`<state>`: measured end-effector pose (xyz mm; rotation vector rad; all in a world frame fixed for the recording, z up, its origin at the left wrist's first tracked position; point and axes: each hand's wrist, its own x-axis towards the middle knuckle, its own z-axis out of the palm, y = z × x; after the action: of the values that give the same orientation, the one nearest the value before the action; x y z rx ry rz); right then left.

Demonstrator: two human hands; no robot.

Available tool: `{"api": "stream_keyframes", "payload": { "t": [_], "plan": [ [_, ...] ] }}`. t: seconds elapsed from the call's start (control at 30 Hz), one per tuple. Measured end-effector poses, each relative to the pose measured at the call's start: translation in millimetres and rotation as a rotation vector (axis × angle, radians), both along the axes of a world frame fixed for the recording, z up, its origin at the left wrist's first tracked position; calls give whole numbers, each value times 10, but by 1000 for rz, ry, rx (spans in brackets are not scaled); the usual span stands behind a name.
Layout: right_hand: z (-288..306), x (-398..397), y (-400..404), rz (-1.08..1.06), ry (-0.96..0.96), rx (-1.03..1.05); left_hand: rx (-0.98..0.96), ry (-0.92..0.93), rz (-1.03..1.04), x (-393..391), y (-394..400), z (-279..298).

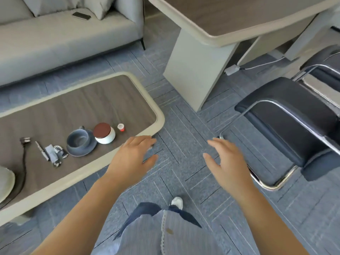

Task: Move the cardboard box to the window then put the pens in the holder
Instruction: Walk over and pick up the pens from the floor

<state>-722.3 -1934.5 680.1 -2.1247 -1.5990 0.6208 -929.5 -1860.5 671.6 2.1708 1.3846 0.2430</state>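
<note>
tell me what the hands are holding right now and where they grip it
Nothing. The left hand and right hand are both open and empty, fingers spread, out over the carpet.

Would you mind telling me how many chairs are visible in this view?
2. One dark chair with a chrome frame stands right of the right hand; a second chair sits behind it at the frame's right edge, partly cut off. Others may lie out of view.
</note>
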Motion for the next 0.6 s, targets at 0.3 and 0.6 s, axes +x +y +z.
{"api": "stream_keyframes", "payload": {
  "t": [0.3, 0.6],
  "plan": [
    [71, 725, 1730, 192, -52, 31, -19, 50, 168, 590, 1164, -140],
    [-14, 1322, 3187, 245, -50, -22, 17, 22, 184, 1277, 2854, -108]
  ]
}}
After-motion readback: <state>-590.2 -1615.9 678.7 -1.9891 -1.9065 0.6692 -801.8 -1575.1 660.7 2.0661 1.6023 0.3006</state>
